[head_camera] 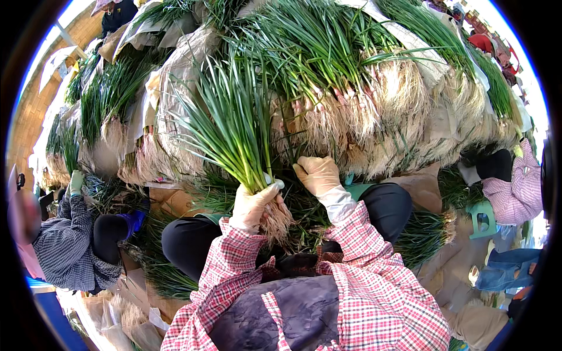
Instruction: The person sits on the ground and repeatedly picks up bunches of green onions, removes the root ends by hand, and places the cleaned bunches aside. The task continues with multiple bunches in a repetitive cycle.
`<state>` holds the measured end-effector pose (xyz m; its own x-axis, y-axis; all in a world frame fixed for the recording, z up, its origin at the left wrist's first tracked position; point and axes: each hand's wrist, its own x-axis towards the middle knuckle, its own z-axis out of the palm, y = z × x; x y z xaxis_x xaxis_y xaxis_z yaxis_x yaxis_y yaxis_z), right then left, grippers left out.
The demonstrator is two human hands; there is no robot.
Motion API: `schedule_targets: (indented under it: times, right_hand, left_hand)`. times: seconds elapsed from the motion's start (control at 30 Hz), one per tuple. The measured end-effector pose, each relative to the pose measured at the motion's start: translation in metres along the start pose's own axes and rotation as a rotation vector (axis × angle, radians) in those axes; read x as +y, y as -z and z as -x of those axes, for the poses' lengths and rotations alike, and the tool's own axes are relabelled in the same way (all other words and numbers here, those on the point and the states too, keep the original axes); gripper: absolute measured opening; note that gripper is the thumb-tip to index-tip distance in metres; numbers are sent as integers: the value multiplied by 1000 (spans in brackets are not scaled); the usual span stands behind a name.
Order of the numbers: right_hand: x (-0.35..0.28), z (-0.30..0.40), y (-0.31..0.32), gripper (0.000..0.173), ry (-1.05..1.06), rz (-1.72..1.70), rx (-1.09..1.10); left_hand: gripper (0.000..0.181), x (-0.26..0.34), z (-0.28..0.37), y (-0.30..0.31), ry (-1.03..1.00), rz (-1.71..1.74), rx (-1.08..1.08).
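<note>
My left hand [254, 204], in a pale glove, is closed around the lower stems of a bunch of green onion-like plants [237, 136]. Its leaves fan up and away from me, and its pinkish bulbs and roots hang below my fist. A small white piece shows by the thumb. To the right, my right hand [317, 174], gloved too, is curled with thumb and fingers drawn together, apart from the bunch. Whether anything thin is pinched in it cannot be told. Beyond both hands lies a large heap of the same plants [325, 70], roots towards me.
Loose leaves [307, 215] lie between my knees. More rooted bunches [428, 237] rest on the ground at the right. A person in a checked sleeve [79, 219] works at the left, another at the right [513, 184] near a green plastic stool [482, 219]. Woven sacking [182, 96] covers part of the heap.
</note>
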<state>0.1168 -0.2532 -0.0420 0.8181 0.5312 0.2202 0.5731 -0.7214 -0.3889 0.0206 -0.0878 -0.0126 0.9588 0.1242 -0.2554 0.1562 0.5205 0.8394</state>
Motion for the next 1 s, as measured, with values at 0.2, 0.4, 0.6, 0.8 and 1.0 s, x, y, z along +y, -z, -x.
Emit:
schedule_targets:
  times: [0.2, 0.4, 0.6, 0.8, 1.0]
  right_hand:
    - [20, -52, 60, 23, -274, -10, 175]
    - [79, -108, 54, 20, -222, 449, 114]
    - [12, -67, 126, 6, -265, -220, 298]
    - [-55, 17, 63, 5, 225, 221, 96]
    - [-16, 0, 44, 34, -250, -909, -290]
  left_hand:
    - [32, 32, -6, 15, -29, 170, -5]
    - [36, 11, -13, 30, 141, 393, 29]
    - [25, 22, -12, 15, 183, 372, 6]
    - [21, 1, -25, -2, 176, 173, -83]
    - [26, -7, -7, 3, 248, 182, -99]
